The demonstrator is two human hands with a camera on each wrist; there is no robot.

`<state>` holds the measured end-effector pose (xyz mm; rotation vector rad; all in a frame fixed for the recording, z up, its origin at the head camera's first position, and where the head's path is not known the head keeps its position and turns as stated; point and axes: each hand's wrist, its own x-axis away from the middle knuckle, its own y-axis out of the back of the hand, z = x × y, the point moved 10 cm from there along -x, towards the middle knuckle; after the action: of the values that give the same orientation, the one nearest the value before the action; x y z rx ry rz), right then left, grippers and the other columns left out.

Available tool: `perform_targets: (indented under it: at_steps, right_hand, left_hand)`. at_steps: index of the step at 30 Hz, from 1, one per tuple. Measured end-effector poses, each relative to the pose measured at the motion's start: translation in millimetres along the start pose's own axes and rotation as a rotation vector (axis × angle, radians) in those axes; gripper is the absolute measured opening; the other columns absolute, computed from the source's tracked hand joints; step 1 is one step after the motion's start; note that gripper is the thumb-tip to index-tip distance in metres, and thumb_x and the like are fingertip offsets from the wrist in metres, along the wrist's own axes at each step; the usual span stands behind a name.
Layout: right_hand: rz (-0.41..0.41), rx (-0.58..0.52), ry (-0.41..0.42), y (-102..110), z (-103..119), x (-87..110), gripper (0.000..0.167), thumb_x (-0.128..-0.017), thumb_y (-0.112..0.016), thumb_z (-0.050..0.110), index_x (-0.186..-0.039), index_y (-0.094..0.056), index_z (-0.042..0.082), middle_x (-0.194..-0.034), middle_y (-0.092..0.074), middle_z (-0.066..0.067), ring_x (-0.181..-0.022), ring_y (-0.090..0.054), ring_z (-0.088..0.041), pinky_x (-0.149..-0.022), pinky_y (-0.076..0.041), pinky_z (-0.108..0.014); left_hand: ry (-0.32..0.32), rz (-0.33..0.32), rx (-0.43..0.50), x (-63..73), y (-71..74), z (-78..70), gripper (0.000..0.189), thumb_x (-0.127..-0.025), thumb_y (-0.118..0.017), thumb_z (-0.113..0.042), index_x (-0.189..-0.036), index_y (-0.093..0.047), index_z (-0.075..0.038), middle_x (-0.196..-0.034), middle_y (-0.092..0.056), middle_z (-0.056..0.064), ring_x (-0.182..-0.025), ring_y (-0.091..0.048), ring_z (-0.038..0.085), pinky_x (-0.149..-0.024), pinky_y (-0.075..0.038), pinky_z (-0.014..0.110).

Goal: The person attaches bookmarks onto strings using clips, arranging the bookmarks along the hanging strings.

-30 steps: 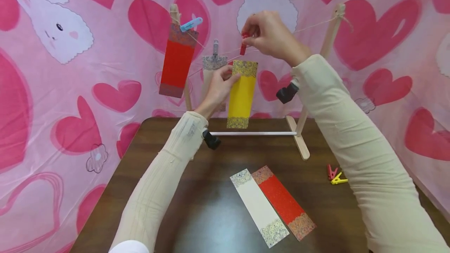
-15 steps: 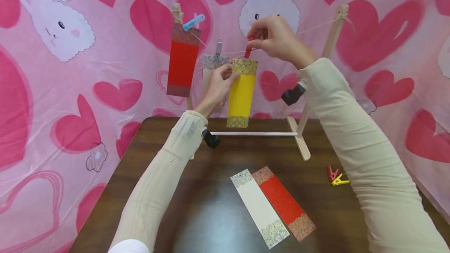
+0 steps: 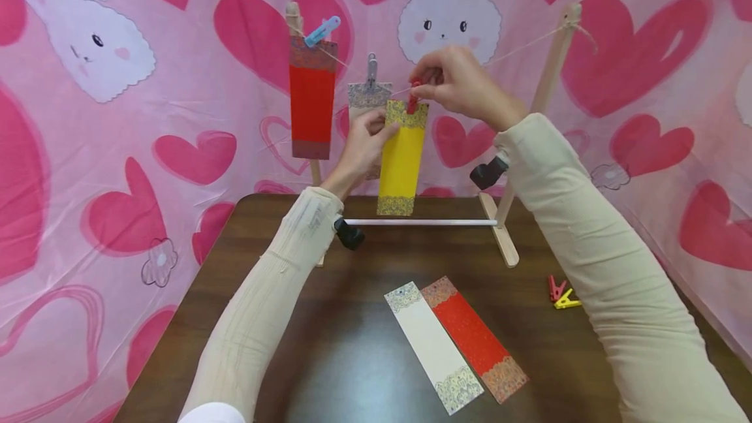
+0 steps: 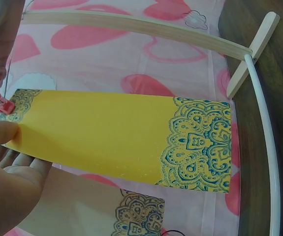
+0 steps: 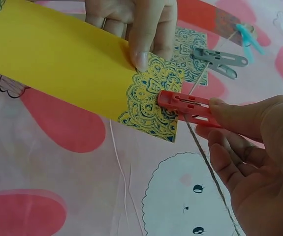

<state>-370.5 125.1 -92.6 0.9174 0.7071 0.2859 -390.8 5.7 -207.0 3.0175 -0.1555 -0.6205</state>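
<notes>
A yellow card (image 3: 402, 162) with lace-patterned ends hangs upright at the string; my left hand (image 3: 365, 142) pinches its upper left edge between thumb and fingers. With thumb and fingers my right hand (image 3: 458, 83) grips a red clothespin (image 5: 185, 105), whose tip lies over the card's patterned top edge at the string (image 5: 205, 156). Just behind, a grey clothespin (image 3: 372, 72) holds a white card (image 3: 360, 95), partly hidden by my left hand. Farther left, a red card (image 3: 312, 103) hangs from a blue clothespin (image 3: 322, 31).
A wooden post (image 3: 552, 61) on a foot carries the string's right end; a white rod (image 3: 429, 222) joins the stand low down. On the table (image 3: 346, 318) lie a white card (image 3: 433, 346), a red card (image 3: 474, 338), and red and yellow clothespins (image 3: 565, 300) at right.
The red clothespin in my right hand has come down from above the yellow card onto its top edge. My left hand stays nearly still; the hanging red card has swung more upright.
</notes>
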Motion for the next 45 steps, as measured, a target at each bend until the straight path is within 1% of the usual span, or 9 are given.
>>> perform_targets:
  at_steps: [4, 9, 11, 15, 20, 24, 29, 34, 45]
  right_hand:
    - [0.025, 0.0, -0.009, -1.8, 2.9, 1.0, 0.019, -0.093, -0.069, 0.008, -0.109, -0.072, -0.002, -0.098, -0.072, -0.014, -0.082, -0.064, -0.021, -0.072, -0.05, -0.02]
    - [0.038, 0.033, -0.038, -5.3, 2.0, 5.1, 0.024, -0.095, -0.068, 0.011, -0.117, -0.071, 0.002, -0.099, -0.072, -0.01, -0.079, -0.058, -0.021, -0.067, -0.047, -0.024]
    - [0.015, 0.057, -0.034, -6.0, 1.6, 6.9, 0.027, -0.096, -0.067, 0.013, -0.121, -0.07, 0.003, -0.105, -0.072, -0.009, -0.08, -0.056, -0.02, -0.068, -0.048, -0.027]
    - [-0.103, 0.092, 0.009, -2.7, 1.4, 14.8, 0.036, -0.095, -0.068, 0.011, -0.13, -0.063, 0.001, -0.12, -0.067, -0.013, -0.087, -0.059, -0.022, -0.081, -0.053, -0.033]
    - [-0.29, 0.105, 0.119, 5.3, 5.4, 38.1, 0.036, -0.092, -0.066, 0.001, -0.128, -0.061, -0.003, -0.12, -0.064, -0.018, -0.085, -0.062, -0.024, -0.081, -0.056, -0.038]
    - [-0.375, 0.109, 0.144, 6.5, 3.6, 62.2, 0.031, -0.091, -0.062, -0.002, -0.123, -0.064, -0.001, -0.112, -0.066, -0.015, -0.08, -0.06, -0.022, -0.076, -0.054, -0.035]
    - [-0.416, 0.08, 0.156, 2.7, -5.6, 88.5, 0.027, -0.089, -0.064, -0.005, -0.116, -0.066, -0.003, -0.102, -0.064, -0.015, -0.076, -0.059, -0.022, -0.073, -0.049, -0.025]
    - [-0.432, 0.08, 0.158, 0.6, -14.0, 109.2, 0.025, -0.087, -0.066, -0.007, -0.111, -0.068, -0.004, -0.097, -0.064, -0.015, -0.073, -0.059, -0.02, -0.071, -0.045, -0.015]
    - [-0.486, 0.065, 0.16, 1.1, -21.6, 157.5, 0.024, -0.084, -0.062, -0.012, -0.104, -0.071, -0.003, -0.092, -0.066, -0.013, -0.077, -0.058, -0.018, -0.07, -0.043, -0.019]
  left_hand:
    - [-0.008, 0.005, -0.007, 0.7, -1.1, -1.7, 0.028, -0.096, -0.064, -0.003, -0.12, -0.06, 0.01, -0.113, -0.066, 0.027, -0.093, -0.063, 0.02, -0.087, -0.053, 0.029]
    - [0.023, 0.03, -0.043, 6.0, 1.3, 3.2, 0.038, -0.097, -0.064, -0.007, -0.132, -0.058, 0.005, -0.134, -0.06, 0.021, -0.114, -0.062, 0.026, -0.098, -0.05, 0.033]
    - [0.013, 0.038, -0.075, 9.7, 4.7, 5.1, 0.038, -0.097, -0.063, -0.008, -0.132, -0.058, 0.004, -0.135, -0.059, 0.019, -0.118, -0.06, 0.027, -0.1, -0.048, 0.034]
    - [-0.033, 0.085, -0.113, 18.1, 9.2, 10.8, 0.03, -0.096, -0.061, -0.001, -0.125, -0.06, 0.008, -0.121, -0.065, 0.025, -0.113, -0.063, 0.031, -0.096, -0.051, 0.035]
    - [-0.074, 0.164, -0.155, 32.9, 13.3, 16.2, 0.028, -0.097, -0.06, 0.0, -0.124, -0.06, 0.007, -0.118, -0.066, 0.025, -0.109, -0.065, 0.03, -0.094, -0.052, 0.036]
    - [-0.069, 0.204, -0.212, 46.4, 18.9, 18.9, 0.029, -0.098, -0.061, -0.003, -0.126, -0.06, 0.003, -0.119, -0.067, 0.022, -0.11, -0.065, 0.029, -0.098, -0.051, 0.037]
    - [-0.033, 0.222, -0.295, 61.1, 25.2, 29.6, 0.032, -0.097, -0.063, -0.006, -0.128, -0.059, 0.0, -0.122, -0.066, 0.017, -0.11, -0.065, 0.027, -0.098, -0.051, 0.038]
    - [-0.04, 0.224, -0.316, 71.7, 28.0, 37.1, 0.03, -0.095, -0.064, -0.002, -0.124, -0.059, 0.004, -0.119, -0.066, 0.021, -0.109, -0.066, 0.027, -0.097, -0.052, 0.039]
    - [-0.048, 0.263, -0.415, 107.5, 29.7, 45.1, 0.031, -0.095, -0.066, -0.006, -0.125, -0.06, -0.006, -0.12, -0.067, 0.014, -0.11, -0.065, 0.024, -0.1, -0.05, 0.039]
